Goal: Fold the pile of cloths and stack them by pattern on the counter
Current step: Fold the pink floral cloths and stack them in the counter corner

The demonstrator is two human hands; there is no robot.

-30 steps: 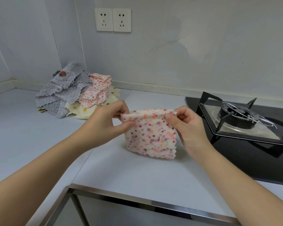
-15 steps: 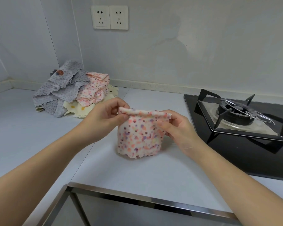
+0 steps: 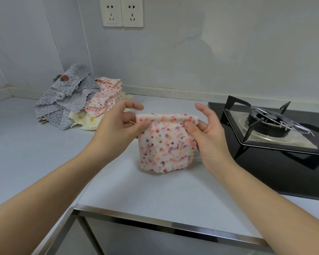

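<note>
My left hand (image 3: 118, 124) pinching the folded pink dotted cloth (image 3: 167, 144) at its top left corner, my right hand (image 3: 207, 133) pinching the top right, other fingers spread, centre frame

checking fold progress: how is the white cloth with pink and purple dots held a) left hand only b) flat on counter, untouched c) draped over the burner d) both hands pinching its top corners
d: the left hand and the right hand each pinch a top corner of the white cloth with pink and purple dots.
</note>
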